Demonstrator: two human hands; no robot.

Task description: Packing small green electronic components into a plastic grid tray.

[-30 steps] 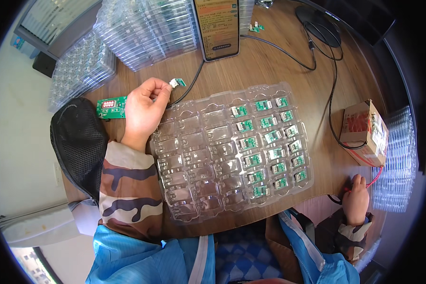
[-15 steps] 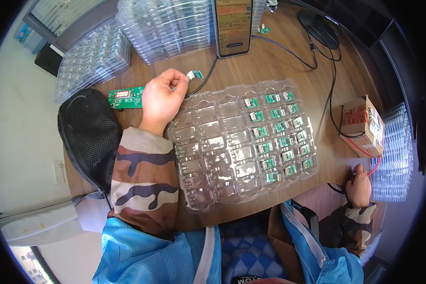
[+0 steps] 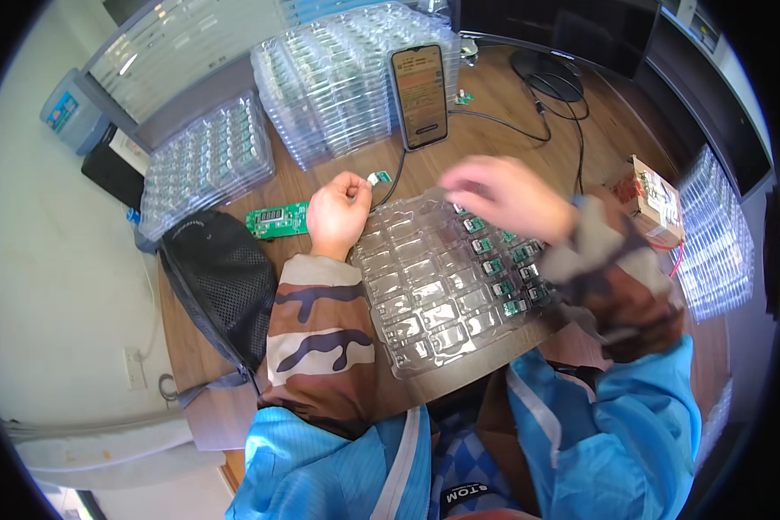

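My left hand (image 3: pixel 340 213) is closed in a pinch, with a small green circuit board (image 3: pixel 381 177) with a white connector at its fingertips. Partly behind that hand lies a longer green circuit board (image 3: pixel 276 220) with a digit display. My right hand (image 3: pixel 507 195) is over the far right part of a clear plastic tray (image 3: pixel 425 321); motion smears its fingers, and I cannot tell if it holds anything. Small green boards (image 3: pixel 492 267) sit in the tray's right-hand pockets, some hidden under my right hand and sleeve. The tray's left pockets hold no boards.
Behind stand a phone (image 3: pixel 422 95) and stacks of clear trays (image 3: pixel 325 95). A black mesh pouch (image 3: pixel 221 286) lies left. A cardboard box (image 3: pixel 654 204) and more stacked trays (image 3: pixel 718 234) stand right. Black cables (image 3: pixel 503 117) cross the desk near the monitor base (image 3: pixel 546 74).
My right hand has come from beside the box at the right to above the tray. My left hand still pinches the small board. The whole view has shifted.
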